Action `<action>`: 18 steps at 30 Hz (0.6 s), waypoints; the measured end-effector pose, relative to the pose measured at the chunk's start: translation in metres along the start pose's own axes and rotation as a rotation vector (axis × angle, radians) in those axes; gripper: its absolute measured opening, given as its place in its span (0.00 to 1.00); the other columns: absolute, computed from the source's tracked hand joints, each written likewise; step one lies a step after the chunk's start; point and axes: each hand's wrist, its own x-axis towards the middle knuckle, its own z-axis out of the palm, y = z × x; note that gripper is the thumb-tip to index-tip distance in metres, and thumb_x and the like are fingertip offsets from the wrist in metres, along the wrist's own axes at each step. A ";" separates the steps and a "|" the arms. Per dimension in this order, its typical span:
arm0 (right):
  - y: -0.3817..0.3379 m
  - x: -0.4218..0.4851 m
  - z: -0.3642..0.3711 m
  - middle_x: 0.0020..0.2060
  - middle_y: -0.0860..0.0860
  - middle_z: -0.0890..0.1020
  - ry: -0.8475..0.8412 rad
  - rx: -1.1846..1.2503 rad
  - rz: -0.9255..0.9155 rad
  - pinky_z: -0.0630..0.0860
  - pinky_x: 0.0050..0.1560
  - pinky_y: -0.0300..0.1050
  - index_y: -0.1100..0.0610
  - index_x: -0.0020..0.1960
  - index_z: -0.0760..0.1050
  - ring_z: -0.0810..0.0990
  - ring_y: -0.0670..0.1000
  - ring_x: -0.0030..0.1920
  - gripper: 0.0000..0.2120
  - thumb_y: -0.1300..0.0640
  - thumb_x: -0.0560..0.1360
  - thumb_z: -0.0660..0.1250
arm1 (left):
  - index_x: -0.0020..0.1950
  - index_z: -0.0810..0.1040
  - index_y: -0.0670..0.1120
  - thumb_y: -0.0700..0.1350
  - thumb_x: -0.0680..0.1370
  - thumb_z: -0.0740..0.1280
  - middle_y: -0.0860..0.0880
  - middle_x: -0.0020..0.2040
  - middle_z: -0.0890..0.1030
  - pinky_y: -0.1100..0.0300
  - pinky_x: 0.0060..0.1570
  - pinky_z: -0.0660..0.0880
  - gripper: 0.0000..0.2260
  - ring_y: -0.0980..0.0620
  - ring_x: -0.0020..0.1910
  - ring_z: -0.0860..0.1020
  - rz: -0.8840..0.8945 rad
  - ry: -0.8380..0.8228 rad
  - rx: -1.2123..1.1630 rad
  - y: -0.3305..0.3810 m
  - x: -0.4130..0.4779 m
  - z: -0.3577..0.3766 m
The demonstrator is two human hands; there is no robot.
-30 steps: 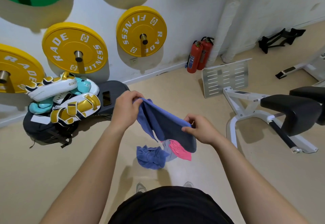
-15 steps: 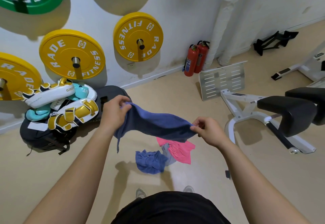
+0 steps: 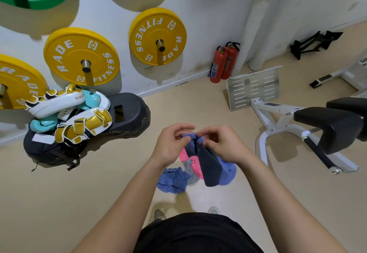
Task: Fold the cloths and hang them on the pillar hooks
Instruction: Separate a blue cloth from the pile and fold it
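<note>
One soft, doubled blue cloth (image 3: pixel 210 165)

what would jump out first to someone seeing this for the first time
Dead centre, the left hand and right hand pinch the top of a blue cloth that hangs folded between them, above loose cloths on the floor. Bright yellow weight plates on the white wall at upper left catch the eye, with two red fire extinguishers at its foot.

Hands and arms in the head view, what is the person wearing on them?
Nothing visible. The left hand and right hand have no gloves, rings, watch or bands. Both forearms are bare of sleeves up to the frame edge. A black garment covers the torso.
</note>
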 end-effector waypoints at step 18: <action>-0.007 0.014 0.017 0.36 0.46 0.85 0.116 0.015 -0.082 0.79 0.42 0.45 0.52 0.44 0.83 0.83 0.45 0.39 0.04 0.60 0.74 0.72 | 0.45 0.82 0.44 0.33 0.72 0.75 0.54 0.38 0.85 0.66 0.45 0.78 0.08 0.57 0.41 0.84 0.024 0.243 -0.143 0.003 -0.008 0.000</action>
